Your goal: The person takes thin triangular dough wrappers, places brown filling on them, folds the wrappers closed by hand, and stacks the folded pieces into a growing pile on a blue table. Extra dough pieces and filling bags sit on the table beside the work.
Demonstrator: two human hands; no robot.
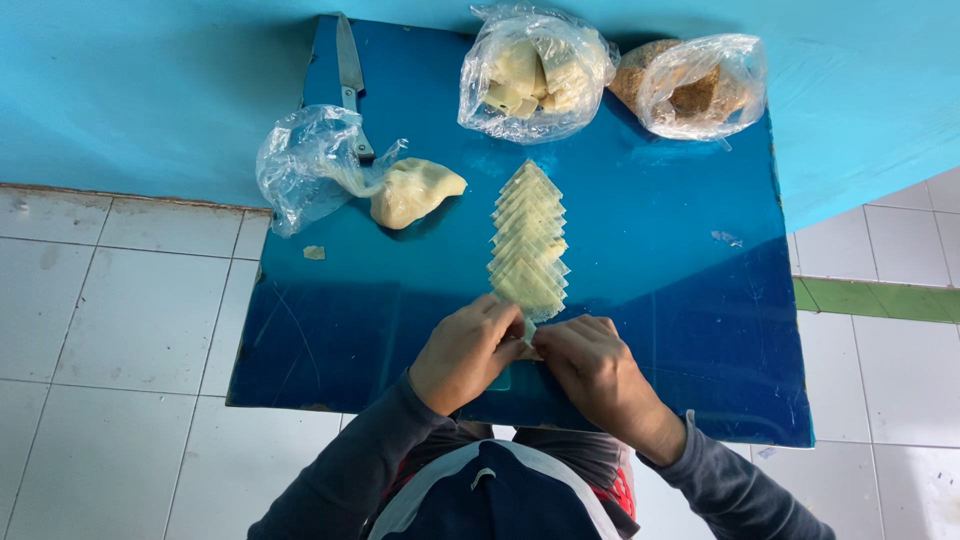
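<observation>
- Left hand (466, 352) curled, fingertips pinching the near end of a small pale dough piece (528, 330) on the board (660, 260)
- Right hand (596, 368) curled likewise, fingertips closed on the same piece from the other side, both hands touching at the tips
- Dough piece mostly hidden between the fingers, lying at the near end of the row (529, 243), just under the last triangle
- Row of thin pale triangles overlapped like scales, running away from the hands toward the far edge of the board, about mid-board
- Dough lump (412, 190) left of the row, spilling from an open clear bag (305, 165) that hangs over the board's left edge
- Knife (351, 80) at the far left corner, blade pointing away, handle partly under that bag
- Small dough scrap (314, 253) near the left edge, apart from the lump
- Bag of pale cut pieces (530, 75) at the far edge, just beyond the row's tip
- Bag of brown crumbs (695, 88) beside it to the right, touching or nearly so
- Blue board resting on white tiled floor (110, 330) against a turquoise wall (150, 90)
- Dark sleeves (350, 470) reaching in from the bottom of the view
</observation>
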